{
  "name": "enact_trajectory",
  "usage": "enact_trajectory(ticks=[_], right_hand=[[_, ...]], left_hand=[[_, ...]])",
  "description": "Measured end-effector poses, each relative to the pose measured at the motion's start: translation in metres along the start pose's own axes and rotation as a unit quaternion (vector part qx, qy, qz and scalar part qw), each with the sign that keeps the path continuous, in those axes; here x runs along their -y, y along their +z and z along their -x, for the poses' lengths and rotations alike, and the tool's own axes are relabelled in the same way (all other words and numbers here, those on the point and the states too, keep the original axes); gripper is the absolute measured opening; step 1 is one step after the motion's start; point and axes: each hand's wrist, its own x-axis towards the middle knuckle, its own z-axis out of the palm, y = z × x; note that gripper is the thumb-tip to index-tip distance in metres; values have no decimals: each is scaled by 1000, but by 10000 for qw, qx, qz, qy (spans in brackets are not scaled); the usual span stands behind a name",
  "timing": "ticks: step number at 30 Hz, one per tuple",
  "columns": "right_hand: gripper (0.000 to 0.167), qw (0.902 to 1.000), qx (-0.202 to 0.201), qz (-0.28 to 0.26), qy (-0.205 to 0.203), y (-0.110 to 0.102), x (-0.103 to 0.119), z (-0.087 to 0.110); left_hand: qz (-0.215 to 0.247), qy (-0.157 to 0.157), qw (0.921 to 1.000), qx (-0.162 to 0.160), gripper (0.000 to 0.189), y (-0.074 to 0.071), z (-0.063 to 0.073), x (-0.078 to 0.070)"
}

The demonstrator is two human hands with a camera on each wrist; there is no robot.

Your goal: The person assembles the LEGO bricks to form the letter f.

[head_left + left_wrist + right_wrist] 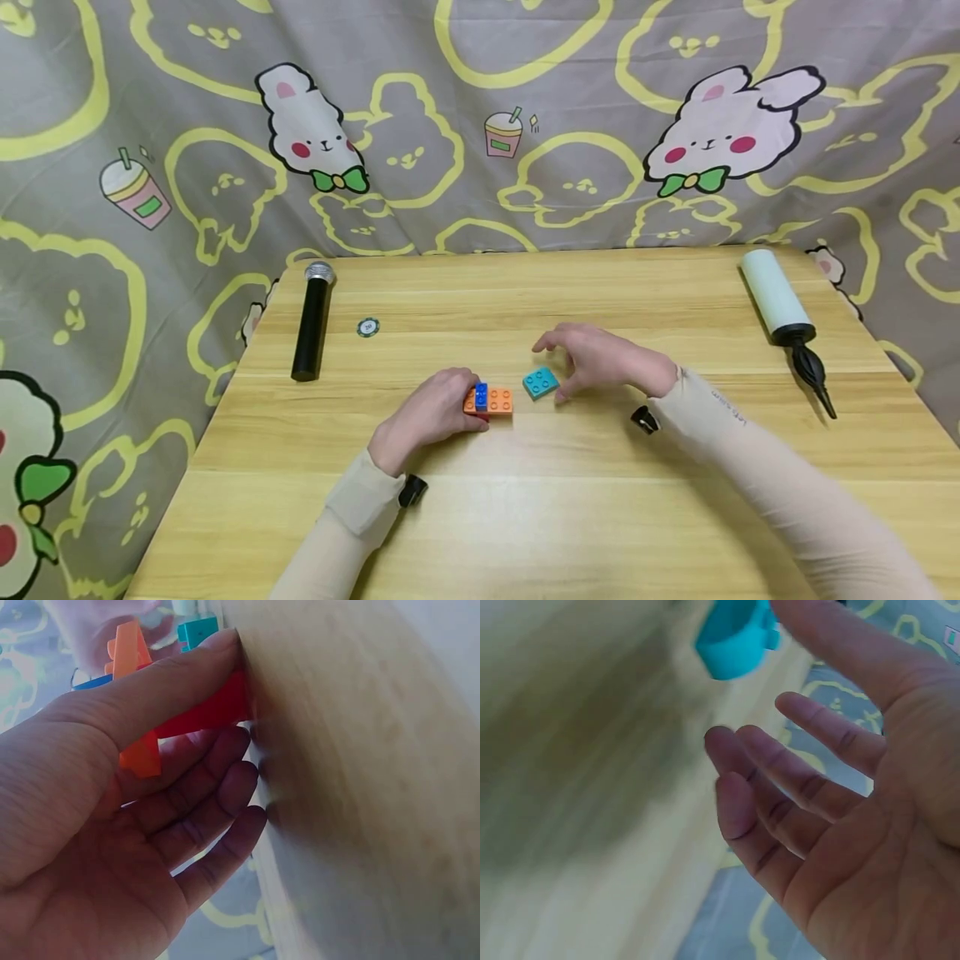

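Note:
My left hand point(429, 412) pinches a small stack of toy bricks, low at the table. In the left wrist view the thumb lies along a red brick point(210, 709), with the fingers on its far side. Above the red one sits an orange brick point(502, 402) with several studs, and a narrow blue brick point(481, 397) crosses it near the left end. A teal brick point(541, 383) lies just right of the stack, studs up and turned at an angle. Around its right side curves my right hand point(600, 360), thumb and fingers spread apart, holding nothing.
On the wooden table point(525, 525), a black microphone point(309, 329) and a round chip point(368, 327) lie at the left. A pale hand pump point(776, 293) with a black nozzle rests at the right. A patterned curtain point(420, 150) hangs behind the table.

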Motion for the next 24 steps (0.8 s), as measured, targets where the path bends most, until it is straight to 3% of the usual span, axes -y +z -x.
enact_trajectory(ticks=[8, 24], right_hand=[[68, 9998, -89, -16, -151, 16, -11, -1], [36, 9978, -500, -38, -436, 28, -15, -4]], left_hand=[[8, -67, 10000, 37, 48, -1, -1, -1], [23, -76, 10000, 35, 47, -1, 0, 0]])
